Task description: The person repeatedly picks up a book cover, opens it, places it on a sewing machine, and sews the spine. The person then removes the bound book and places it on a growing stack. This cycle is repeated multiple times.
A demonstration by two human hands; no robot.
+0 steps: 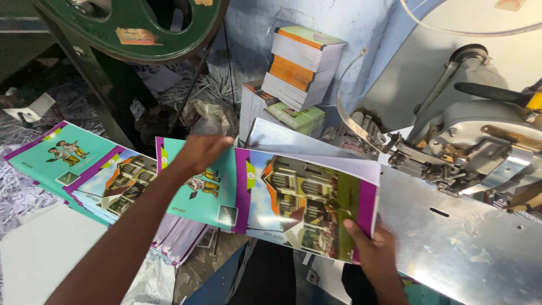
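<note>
Two bare forearms, no sleeves, rings

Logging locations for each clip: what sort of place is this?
Probably a small print bindery or book-stitching workshop. The hands hold an open booklet cover at a metal stitching machine, finished books are stacked against the wall, and paper trimmings litter the floor.
</note>
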